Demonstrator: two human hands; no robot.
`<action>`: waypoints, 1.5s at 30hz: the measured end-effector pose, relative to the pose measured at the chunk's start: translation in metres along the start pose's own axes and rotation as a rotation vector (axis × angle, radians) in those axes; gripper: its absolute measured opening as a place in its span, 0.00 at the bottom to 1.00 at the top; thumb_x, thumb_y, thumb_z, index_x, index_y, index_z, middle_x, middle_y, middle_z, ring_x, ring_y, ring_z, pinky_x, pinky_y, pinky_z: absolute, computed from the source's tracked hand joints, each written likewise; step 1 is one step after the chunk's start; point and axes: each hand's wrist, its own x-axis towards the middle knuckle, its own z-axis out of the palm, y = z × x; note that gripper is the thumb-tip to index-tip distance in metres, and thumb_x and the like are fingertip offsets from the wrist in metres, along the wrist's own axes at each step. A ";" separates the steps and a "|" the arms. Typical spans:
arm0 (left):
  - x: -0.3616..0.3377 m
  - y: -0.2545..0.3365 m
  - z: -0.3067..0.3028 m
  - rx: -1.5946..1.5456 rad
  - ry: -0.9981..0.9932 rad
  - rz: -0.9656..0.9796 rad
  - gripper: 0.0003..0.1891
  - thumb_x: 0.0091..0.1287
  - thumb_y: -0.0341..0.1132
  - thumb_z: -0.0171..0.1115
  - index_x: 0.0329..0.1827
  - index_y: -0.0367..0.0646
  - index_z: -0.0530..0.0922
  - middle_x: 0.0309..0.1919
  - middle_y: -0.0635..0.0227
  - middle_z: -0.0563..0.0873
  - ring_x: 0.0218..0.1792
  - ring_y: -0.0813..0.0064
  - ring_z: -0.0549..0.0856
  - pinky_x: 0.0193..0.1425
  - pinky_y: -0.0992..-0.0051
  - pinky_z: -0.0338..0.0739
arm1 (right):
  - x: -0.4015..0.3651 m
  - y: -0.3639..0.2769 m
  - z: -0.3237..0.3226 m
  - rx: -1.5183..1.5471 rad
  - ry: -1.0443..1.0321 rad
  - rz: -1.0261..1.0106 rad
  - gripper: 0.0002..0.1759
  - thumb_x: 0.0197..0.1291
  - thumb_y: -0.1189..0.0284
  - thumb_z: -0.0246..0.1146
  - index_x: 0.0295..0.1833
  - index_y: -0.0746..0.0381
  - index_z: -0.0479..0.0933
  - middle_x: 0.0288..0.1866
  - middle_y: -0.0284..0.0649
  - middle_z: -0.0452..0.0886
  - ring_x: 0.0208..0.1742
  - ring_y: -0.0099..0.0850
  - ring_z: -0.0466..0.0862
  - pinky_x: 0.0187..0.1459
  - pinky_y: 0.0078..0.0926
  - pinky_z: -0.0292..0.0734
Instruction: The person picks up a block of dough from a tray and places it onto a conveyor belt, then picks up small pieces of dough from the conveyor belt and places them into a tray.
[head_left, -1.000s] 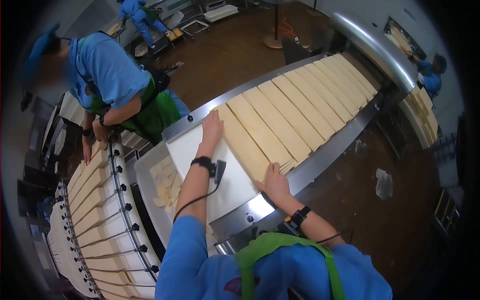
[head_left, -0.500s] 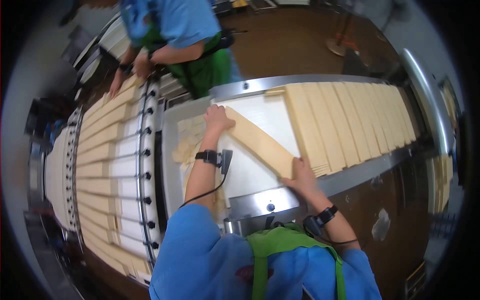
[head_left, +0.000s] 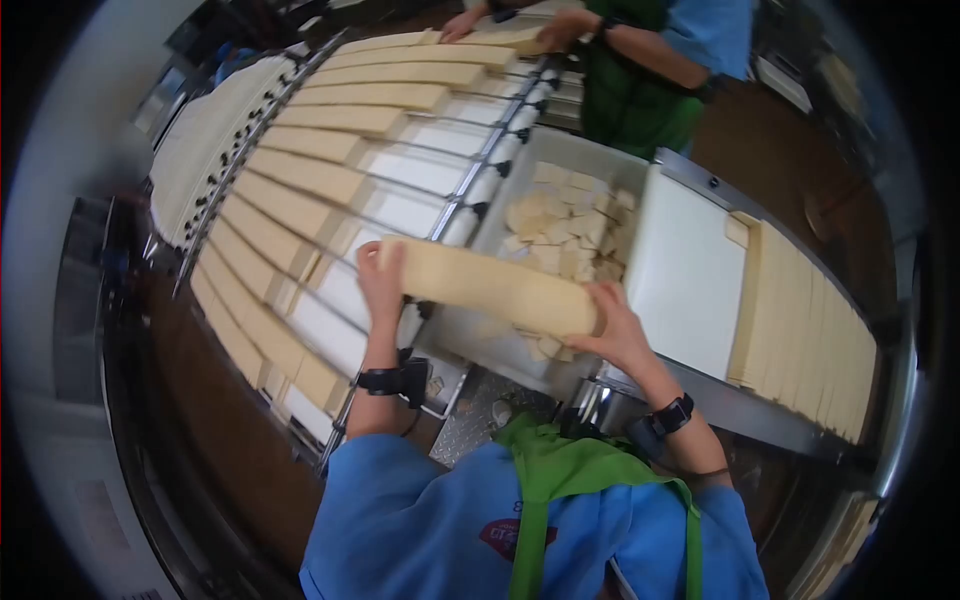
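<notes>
A long stack of pale dough sheets (head_left: 490,288) hangs in the air between my two hands, over the near part of a bin. My left hand (head_left: 382,280) grips its left end, close to the conveyor with rods. Around its right end my right hand (head_left: 615,325) is closed, thumb below and fingers on top. Behind the stack, the white bin (head_left: 480,345) holds loose cut dough pieces (head_left: 565,225). To the left, rows of dough strips (head_left: 300,175) lie between the metal rods of the conveyor (head_left: 425,140).
On the right, a metal-edged table (head_left: 690,270) bears a row of upright-edged dough sheets (head_left: 805,325). Across the conveyor's far end stands a co-worker (head_left: 640,80) in a green apron, hands on a dough strip. A long metal rail (head_left: 465,180) edges the conveyor.
The dough stack has been lifted off the right table and carried left over the bin, in both my hands. The view has turned left. The co-worker's hands are now at the conveyor's far end.
</notes>
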 end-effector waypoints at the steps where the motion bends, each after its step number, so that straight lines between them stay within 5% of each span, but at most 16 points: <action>1: 0.010 -0.010 -0.037 0.042 0.077 0.029 0.11 0.60 0.38 0.60 0.36 0.40 0.72 0.26 0.66 0.80 0.29 0.80 0.77 0.35 0.78 0.72 | 0.004 -0.014 0.017 0.085 -0.083 -0.046 0.35 0.35 0.69 0.71 0.53 0.64 0.68 0.50 0.47 0.67 0.48 0.41 0.73 0.51 0.32 0.70; 6: 0.052 -0.100 -0.172 -0.121 0.000 -0.209 0.16 0.65 0.40 0.52 0.41 0.34 0.77 0.33 0.65 0.82 0.38 0.78 0.78 0.42 0.78 0.72 | 0.009 -0.086 0.119 0.399 -0.371 -0.048 0.22 0.44 0.69 0.68 0.47 0.65 0.74 0.44 0.40 0.71 0.44 0.30 0.74 0.41 0.24 0.73; 9: 0.066 -0.141 -0.203 0.238 -0.138 -0.147 0.17 0.65 0.41 0.51 0.43 0.33 0.77 0.34 0.63 0.83 0.39 0.75 0.79 0.45 0.76 0.71 | 0.008 -0.120 0.163 0.518 -0.482 0.002 0.21 0.46 0.70 0.67 0.47 0.64 0.74 0.43 0.39 0.71 0.43 0.28 0.74 0.38 0.22 0.73; 10: 0.075 -0.155 -0.207 0.360 -0.192 -0.007 0.19 0.64 0.45 0.51 0.42 0.35 0.77 0.31 0.54 0.82 0.36 0.62 0.81 0.43 0.68 0.72 | 0.008 -0.130 0.173 0.568 -0.511 0.022 0.21 0.46 0.69 0.67 0.47 0.63 0.74 0.43 0.39 0.71 0.42 0.28 0.74 0.37 0.22 0.73; 13: 0.098 -0.165 -0.212 0.822 -0.419 -0.038 0.21 0.64 0.48 0.49 0.40 0.36 0.77 0.33 0.51 0.81 0.38 0.51 0.78 0.44 0.62 0.72 | 0.011 -0.152 0.186 0.544 -0.469 -0.023 0.20 0.46 0.73 0.64 0.48 0.64 0.73 0.42 0.41 0.71 0.44 0.31 0.73 0.41 0.23 0.72; 14: 0.099 -0.165 -0.220 0.843 -0.442 0.184 0.21 0.63 0.49 0.49 0.39 0.37 0.77 0.32 0.53 0.81 0.41 0.51 0.76 0.47 0.59 0.70 | 0.013 -0.153 0.191 0.507 -0.436 -0.070 0.20 0.45 0.74 0.62 0.48 0.65 0.73 0.42 0.41 0.70 0.44 0.32 0.73 0.42 0.24 0.71; 17: 0.104 -0.136 -0.233 1.084 -0.535 0.418 0.21 0.61 0.48 0.50 0.39 0.37 0.78 0.39 0.55 0.80 0.48 0.55 0.72 0.51 0.59 0.66 | 0.016 -0.163 0.194 0.441 -0.429 -0.075 0.24 0.43 0.79 0.54 0.52 0.65 0.69 0.44 0.43 0.69 0.45 0.35 0.72 0.47 0.25 0.68; 23: 0.109 -0.145 -0.254 1.234 -0.172 0.541 0.19 0.58 0.46 0.54 0.38 0.37 0.78 0.46 0.56 0.73 0.51 0.57 0.68 0.53 0.58 0.63 | 0.026 -0.172 0.222 0.394 -0.396 -0.093 0.28 0.43 0.79 0.52 0.56 0.65 0.64 0.49 0.47 0.67 0.50 0.39 0.71 0.52 0.27 0.67; 26: 0.100 -0.126 -0.246 1.145 -0.051 0.429 0.14 0.54 0.40 0.60 0.38 0.38 0.78 0.45 0.55 0.74 0.52 0.57 0.68 0.55 0.60 0.63 | 0.031 -0.169 0.246 0.436 -0.343 -0.146 0.29 0.44 0.79 0.51 0.58 0.67 0.62 0.53 0.51 0.67 0.56 0.45 0.69 0.56 0.31 0.64; 28: 0.080 -0.118 -0.231 0.698 -0.155 0.400 0.13 0.51 0.36 0.62 0.38 0.40 0.77 0.47 0.54 0.73 0.54 0.57 0.68 0.56 0.61 0.62 | 0.030 -0.168 0.253 0.474 -0.353 -0.126 0.30 0.43 0.80 0.51 0.59 0.67 0.61 0.55 0.52 0.65 0.56 0.46 0.68 0.57 0.31 0.64; 31: 0.010 -0.077 -0.200 0.241 -0.409 0.407 0.15 0.47 0.31 0.66 0.38 0.41 0.75 0.56 0.54 0.69 0.58 0.54 0.65 0.57 0.61 0.60 | 0.033 -0.153 0.250 0.520 -0.342 -0.179 0.31 0.41 0.80 0.51 0.58 0.66 0.63 0.52 0.48 0.68 0.55 0.41 0.69 0.58 0.30 0.63; 33: -0.037 -0.026 -0.186 0.393 -0.567 0.501 0.17 0.47 0.30 0.65 0.42 0.42 0.73 0.58 0.51 0.66 0.59 0.52 0.64 0.59 0.59 0.58 | 0.037 -0.142 0.244 0.532 -0.300 -0.228 0.31 0.41 0.80 0.51 0.58 0.65 0.64 0.52 0.48 0.68 0.55 0.41 0.69 0.58 0.31 0.62; 37: -0.070 -0.036 -0.170 0.565 -0.406 0.543 0.18 0.47 0.25 0.60 0.44 0.45 0.74 0.60 0.46 0.63 0.60 0.49 0.62 0.59 0.58 0.56 | 0.045 -0.109 0.195 0.496 -0.105 -0.233 0.31 0.40 0.81 0.51 0.57 0.65 0.64 0.52 0.48 0.68 0.55 0.42 0.68 0.59 0.31 0.62; 42: -0.075 -0.029 -0.161 0.806 -0.395 0.751 0.13 0.50 0.26 0.58 0.41 0.45 0.76 0.58 0.45 0.66 0.56 0.47 0.66 0.56 0.56 0.60 | 0.025 -0.032 0.134 0.083 0.335 -0.112 0.24 0.46 0.74 0.55 0.52 0.68 0.67 0.51 0.51 0.69 0.52 0.46 0.69 0.53 0.35 0.67; 45: -0.078 -0.023 -0.153 0.831 -0.342 0.770 0.10 0.52 0.31 0.60 0.38 0.43 0.75 0.56 0.46 0.68 0.55 0.47 0.68 0.54 0.55 0.62 | -0.008 0.019 0.109 -0.070 0.164 0.020 0.22 0.46 0.73 0.55 0.50 0.67 0.69 0.48 0.52 0.72 0.49 0.47 0.72 0.50 0.37 0.69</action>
